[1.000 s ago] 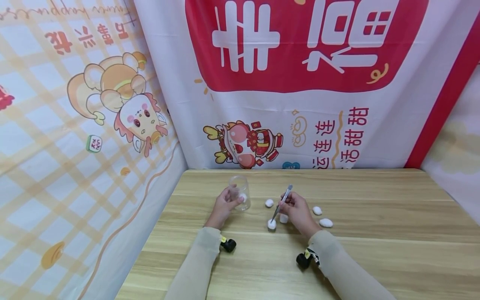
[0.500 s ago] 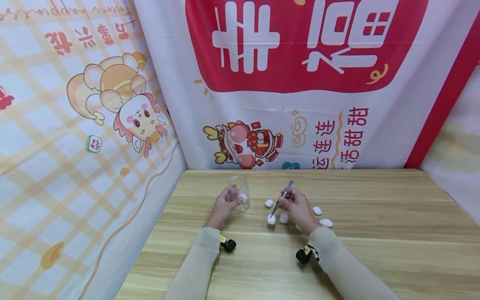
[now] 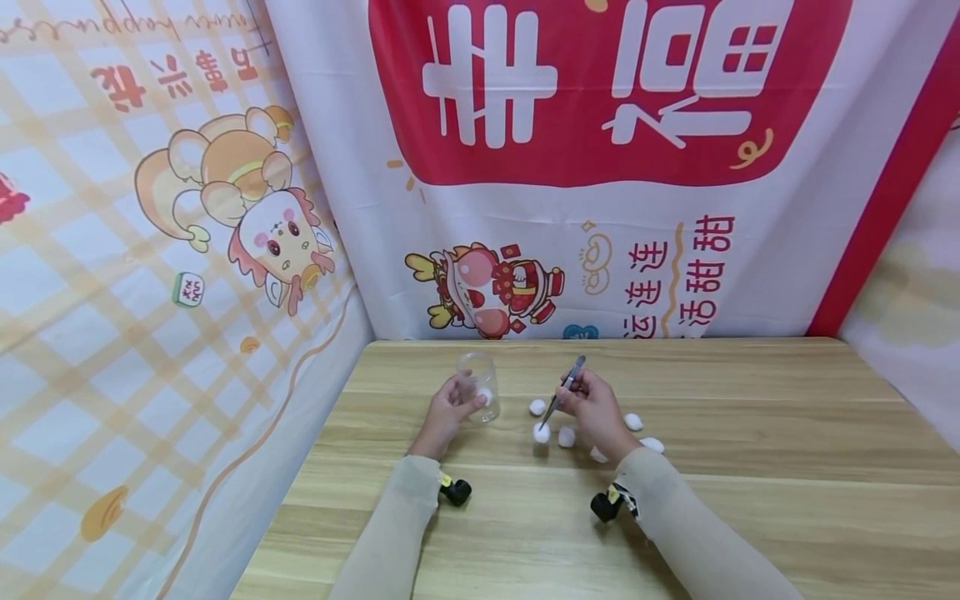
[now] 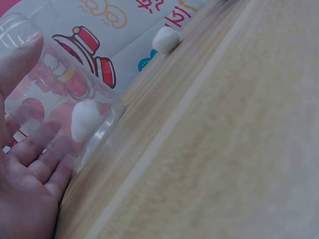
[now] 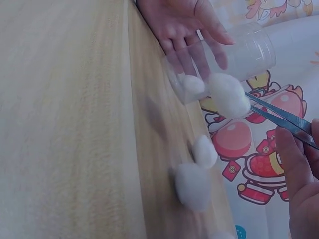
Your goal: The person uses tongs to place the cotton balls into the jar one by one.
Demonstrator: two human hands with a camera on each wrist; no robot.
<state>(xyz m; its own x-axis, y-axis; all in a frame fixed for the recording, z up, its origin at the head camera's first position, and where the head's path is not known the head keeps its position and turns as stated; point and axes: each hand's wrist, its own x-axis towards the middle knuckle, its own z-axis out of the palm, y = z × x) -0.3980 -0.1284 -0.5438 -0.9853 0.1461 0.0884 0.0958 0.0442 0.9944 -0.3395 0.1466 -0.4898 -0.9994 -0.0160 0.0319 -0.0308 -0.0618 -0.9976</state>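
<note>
My left hand point(image 3: 448, 410) grips a clear plastic jar point(image 3: 477, 364) that stands upright on the table. A white cotton ball point(image 4: 85, 120) lies at the bottom inside it. My right hand point(image 3: 596, 414) pinches metal tweezers point(image 3: 567, 380), tips down and to the left. Between their tips is a cotton ball point(image 5: 228, 95), raised off the table, with a shadow below it. It is to the right of the jar, apart from it in the head view. Nearest to it on the table are one cotton ball point(image 3: 537, 407) behind and another point(image 3: 567, 437) to the right.
More cotton balls lie around my right hand: one point(image 3: 598, 454) partly under the wrist, one point(image 3: 633, 422) and another point(image 3: 652, 445) to its right. The wooden table point(image 3: 735, 533) meets a printed cloth backdrop point(image 3: 675, 192) behind and a patterned cloth point(image 3: 187, 358) at left.
My right hand has moved slightly back, and the tweezers have lifted the cotton ball from the table. The cotton ball by the right wrist has come into view. My left hand and the jar stay put.
</note>
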